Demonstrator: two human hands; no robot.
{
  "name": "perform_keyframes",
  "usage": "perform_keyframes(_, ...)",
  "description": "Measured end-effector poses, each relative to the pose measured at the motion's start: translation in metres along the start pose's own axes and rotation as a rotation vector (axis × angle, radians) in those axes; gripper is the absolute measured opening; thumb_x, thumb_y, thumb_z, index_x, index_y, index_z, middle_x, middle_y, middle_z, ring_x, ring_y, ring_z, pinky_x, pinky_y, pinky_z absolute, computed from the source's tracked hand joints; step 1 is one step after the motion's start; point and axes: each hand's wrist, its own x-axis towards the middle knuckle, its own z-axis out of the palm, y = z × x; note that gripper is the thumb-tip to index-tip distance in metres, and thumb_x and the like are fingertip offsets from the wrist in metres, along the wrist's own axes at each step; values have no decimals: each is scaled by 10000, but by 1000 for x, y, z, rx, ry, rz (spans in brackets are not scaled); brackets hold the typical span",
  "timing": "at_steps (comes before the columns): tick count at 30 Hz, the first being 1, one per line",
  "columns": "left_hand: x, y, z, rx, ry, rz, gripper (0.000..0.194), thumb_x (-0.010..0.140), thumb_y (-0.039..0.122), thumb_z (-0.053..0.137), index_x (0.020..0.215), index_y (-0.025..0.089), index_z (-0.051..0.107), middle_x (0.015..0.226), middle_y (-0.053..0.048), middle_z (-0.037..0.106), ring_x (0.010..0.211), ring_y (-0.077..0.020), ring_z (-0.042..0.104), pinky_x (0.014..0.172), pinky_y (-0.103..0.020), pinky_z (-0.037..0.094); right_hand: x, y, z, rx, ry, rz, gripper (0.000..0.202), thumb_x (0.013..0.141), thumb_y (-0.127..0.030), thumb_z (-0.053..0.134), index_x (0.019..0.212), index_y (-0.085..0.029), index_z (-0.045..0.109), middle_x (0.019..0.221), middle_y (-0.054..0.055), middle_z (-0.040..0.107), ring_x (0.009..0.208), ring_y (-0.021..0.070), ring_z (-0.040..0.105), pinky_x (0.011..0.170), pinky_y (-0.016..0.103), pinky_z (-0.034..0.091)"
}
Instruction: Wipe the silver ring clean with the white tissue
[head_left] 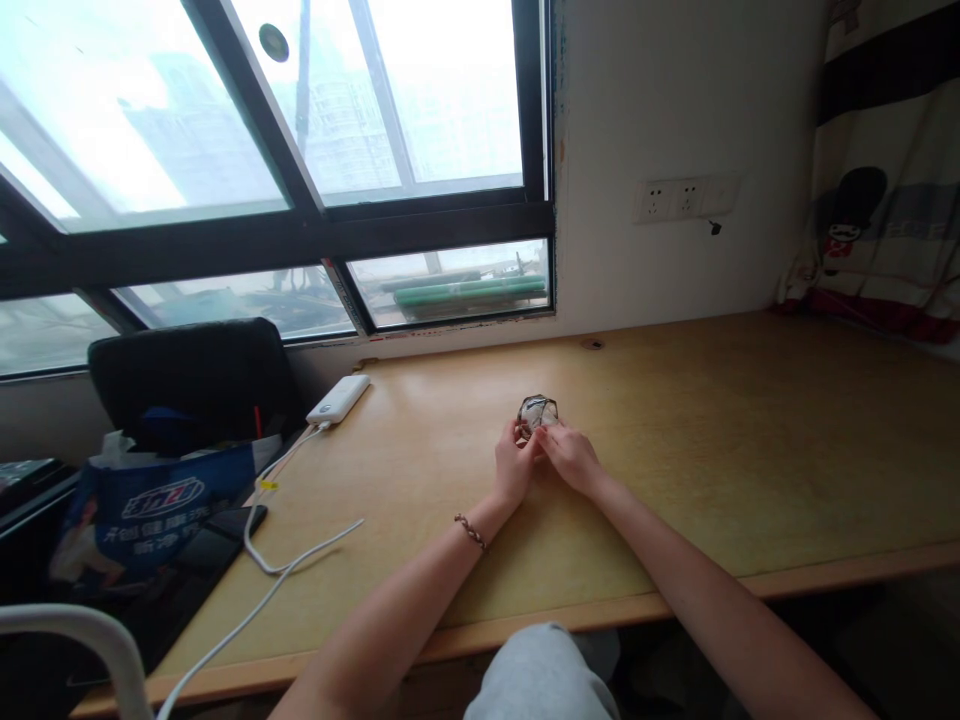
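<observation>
One broad worktop (712, 440) carries the work, and both forearms come in over its near edge, probably to give an easy reach. The left hand (515, 472) and right hand (574, 458) are together about midway along it, clamped on a small object (537, 408), pale with dark bands. Being so little, it likely needs steadying from both sides. The fingers hide its near part, so I cannot tell what it is or whether it touches the surface.

Around it, a black chair (195, 375) stands past the far left corner, with a blue bag (169, 505) beside the left edge. A white cable (324, 546) loops along that edge, its loose end left of the left forearm, where it could snag a sideways move. The power bank (339, 399) sits by the far left corner, well apart from the hands.
</observation>
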Motion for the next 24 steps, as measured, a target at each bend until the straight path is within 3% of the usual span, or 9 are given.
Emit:
perform_keyframes(3,-2,-1,1,113,-19,42,332,711,345,581,981,167,503,888,-60,624,691,-149,611,620,-258,484,4,6,-5,547,-33,106,412,823,-468,354,914,-176,630,878,67,652,855,206,580,811,346,405)
perform_keyframes(7,-3,6,-2,377,1,219,388,704,279,603,1073,228,494,1079,-59,579,805,-171,602,726,-313,474,7,11,-5,1121,-4,216,298,798,-354,477,938,-135,622,940,61,646,854,168,586,800,288,427)
perform_keyframes(10,-3,15,-4,536,-1,370,415,699,238,610,1099,268,505,1218,-47,489,967,-202,542,840,-360,426,8,13,-3,1392,84,321,209,780,-267,522,926,-156,622,930,30,653,807,130,598,733,233,459)
perform_keyframes(13,-2,20,-3,536,-25,426,440,698,233,613,1122,276,505,1228,-51,477,1057,-214,479,888,-369,388,9,13,-3,1534,121,374,174,788,-217,506,910,-162,618,894,20,662,769,121,606,687,224,481)
perform_keyframes(15,-1,18,-2,429,-5,362,552,665,259,646,1181,268,450,1249,-68,451,1052,-215,479,860,-352,406,10,13,-4,1578,119,369,170,796,-200,488,898,-152,616,890,28,663,784,129,606,700,239,486)
perform_keyframes(18,2,11,-1,166,-26,100,691,625,320,675,1239,215,377,1164,-106,516,934,-206,548,785,-331,440,11,12,-8,1617,125,340,166,800,-187,466,862,-155,617,886,30,663,813,144,601,758,279,478)
perform_keyframes(21,5,5,0,-93,-219,-132,507,666,360,630,1108,139,515,996,-108,612,878,-212,575,790,-337,432,10,12,-10,1615,113,343,181,797,-188,444,859,-172,613,882,32,661,826,165,596,774,316,469)
perform_keyframes(24,5,4,1,-291,-312,-161,392,683,335,622,1016,132,578,1024,-96,608,955,-215,548,863,-340,393,8,14,-11,1615,82,400,211,787,-204,428,887,-156,607,867,58,660,821,181,594,761,323,470)
